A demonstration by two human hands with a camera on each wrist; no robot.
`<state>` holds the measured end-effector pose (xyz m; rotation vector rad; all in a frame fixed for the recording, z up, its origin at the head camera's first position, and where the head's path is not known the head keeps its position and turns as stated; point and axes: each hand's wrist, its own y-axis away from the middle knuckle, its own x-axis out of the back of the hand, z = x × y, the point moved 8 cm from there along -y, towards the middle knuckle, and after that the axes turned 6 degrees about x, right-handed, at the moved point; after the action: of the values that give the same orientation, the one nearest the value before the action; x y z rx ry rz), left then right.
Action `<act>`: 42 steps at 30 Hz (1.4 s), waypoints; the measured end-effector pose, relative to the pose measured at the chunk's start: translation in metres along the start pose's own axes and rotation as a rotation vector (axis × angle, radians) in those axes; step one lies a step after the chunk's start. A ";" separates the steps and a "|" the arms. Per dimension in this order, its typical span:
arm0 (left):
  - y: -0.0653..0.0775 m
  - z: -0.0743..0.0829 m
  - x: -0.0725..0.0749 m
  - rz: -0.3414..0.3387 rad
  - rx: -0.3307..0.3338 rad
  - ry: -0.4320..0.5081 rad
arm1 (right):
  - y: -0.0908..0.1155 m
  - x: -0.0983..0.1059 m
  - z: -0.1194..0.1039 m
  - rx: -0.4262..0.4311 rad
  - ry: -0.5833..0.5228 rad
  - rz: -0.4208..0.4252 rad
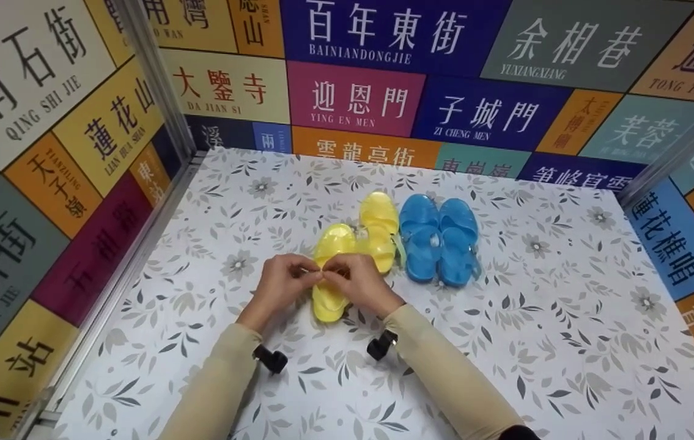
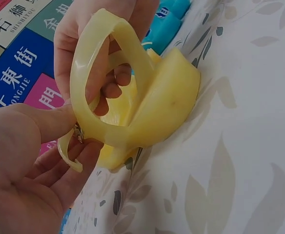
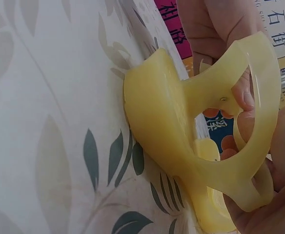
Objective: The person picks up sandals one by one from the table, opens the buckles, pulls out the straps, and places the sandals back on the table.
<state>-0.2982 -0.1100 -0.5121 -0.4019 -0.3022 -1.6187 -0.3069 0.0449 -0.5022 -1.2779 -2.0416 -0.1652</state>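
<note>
Yellow translucent plastic here, a jelly sandal (image 1: 327,300) sitting on the white leaf-printed cloth (image 1: 542,354), right in front of the person, and its toe points away towards the back wall (image 1: 353,104)! Long axis running nearly straight out from the body, toe end leaning just a touch to the right, heel end nearest the person. Look at the finish: glossy and smooth, with a thick, rounded heel block (image 2: 174,95) turned towards the wrist cameras, and the ankle strap (image 2: 77,80) standing up in a tall loop above it. Both hands are at that strap! The left hand (image 1: 284,282) has thumb and fingers pinched narrow by a small metal buckle (image 2: 79,132), a loose strap end curling out below. The right hand (image 1: 364,285), fingers drawn in close, grips the strap from the other side, its fingertips partly hidden behind the loop. Just beyond and to the right, a second yellow sandal (image 1: 378,211) lies toe-outward too, and next to it comes a pair of blue sandals (image 1: 421,241), side by side, pointing the same way. Beige sleeves (image 1: 218,366) frame it all.
</note>
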 end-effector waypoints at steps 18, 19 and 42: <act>0.004 -0.003 -0.003 -0.002 0.014 0.078 | 0.002 -0.002 0.005 -0.020 -0.093 -0.030; 0.004 -0.003 -0.004 -0.004 0.014 0.084 | 0.003 -0.002 0.005 -0.019 -0.093 -0.030; 0.007 -0.006 -0.005 0.000 0.058 0.141 | 0.008 0.009 0.006 -0.009 -0.035 -0.009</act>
<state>-0.2918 -0.1090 -0.5199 -0.2418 -0.2412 -1.6250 -0.3052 0.0581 -0.5031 -1.2851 -2.0786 -0.1571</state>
